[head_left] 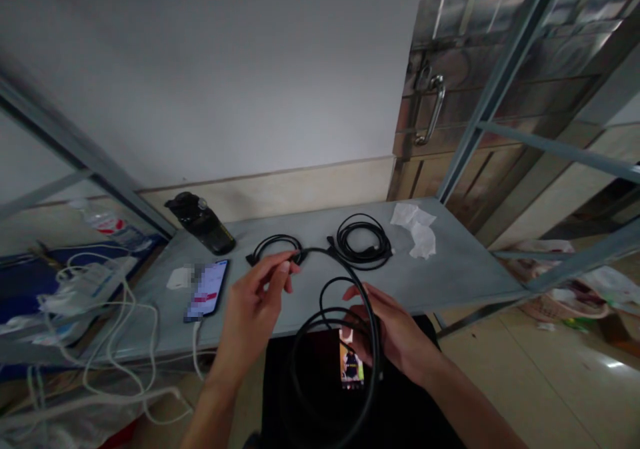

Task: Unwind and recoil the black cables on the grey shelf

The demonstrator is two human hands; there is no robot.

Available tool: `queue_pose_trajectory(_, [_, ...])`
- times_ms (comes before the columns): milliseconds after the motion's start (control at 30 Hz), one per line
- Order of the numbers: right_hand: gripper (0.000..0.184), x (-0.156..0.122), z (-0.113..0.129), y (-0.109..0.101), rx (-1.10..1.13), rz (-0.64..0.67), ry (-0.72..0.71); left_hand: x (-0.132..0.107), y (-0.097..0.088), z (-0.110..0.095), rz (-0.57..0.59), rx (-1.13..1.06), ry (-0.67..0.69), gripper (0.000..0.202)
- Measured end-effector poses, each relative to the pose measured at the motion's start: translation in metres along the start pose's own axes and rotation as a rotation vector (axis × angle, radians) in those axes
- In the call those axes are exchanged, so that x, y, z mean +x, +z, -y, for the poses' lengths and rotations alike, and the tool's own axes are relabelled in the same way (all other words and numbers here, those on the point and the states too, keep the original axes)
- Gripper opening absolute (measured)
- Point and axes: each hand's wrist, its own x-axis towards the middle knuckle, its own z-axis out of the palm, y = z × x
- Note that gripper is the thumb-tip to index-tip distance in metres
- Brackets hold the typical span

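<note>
My left hand (263,285) pinches a black cable (356,277) near one end, above the front part of the grey table. From there the cable arcs over to my right hand (385,325), whose fingers are closed around its loops. The loops hang down over my dark-clothed lap. Behind my hands, a coiled black cable (364,242) lies on the table. To its left sits a smaller black cable coil (275,241), partly hidden by my left hand. A lit phone (352,359) shows through the hanging loops, over my lap.
On the grey table (465,269) lie a black bottle (200,222), a phone (209,289) with a white cord, and crumpled white tissues (416,225). Tangled white cords (120,329) and a power strip (93,285) are at left. Metal frame posts (493,95) rise at both sides.
</note>
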Motion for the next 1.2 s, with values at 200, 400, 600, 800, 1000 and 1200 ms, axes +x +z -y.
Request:
queue_pose_trajectory(200, [0.065, -0.004, 0.010, 0.011, 0.192, 0.000, 0.041, -0.036, -0.001, 0.014, 0.190, 0.211, 0.167, 0.028])
queue_pose_trajectory(400, [0.052, 0.000, 0.008, 0.026, 0.177, 0.172, 0.097, -0.037, 0.002, 0.027, 0.213, 0.381, 0.305, 0.042])
queue_pose_trajectory(600, [0.057, 0.007, 0.029, 0.036, 0.002, 0.414, 0.158, -0.012, -0.005, 0.017, 0.319, 0.423, 0.413, 0.079])
queue_pose_trajectory(800, [0.061, 0.017, 0.058, 0.038, -0.231, 0.628, 0.216, 0.008, -0.007, 0.026, 0.500, 0.173, 0.262, 0.020])
queue_pose_trajectory(1000, [0.056, 0.046, 0.061, 0.031, -0.940, 0.453, -0.250, 0.029, -0.024, 0.057, 0.358, 0.006, 0.028, 0.018])
queue_pose_trajectory(1200, [0.033, 0.094, 0.056, 0.024, -1.821, 0.477, -0.747, 0.055, -0.047, 0.062, 0.629, 0.512, 0.208, 0.047])
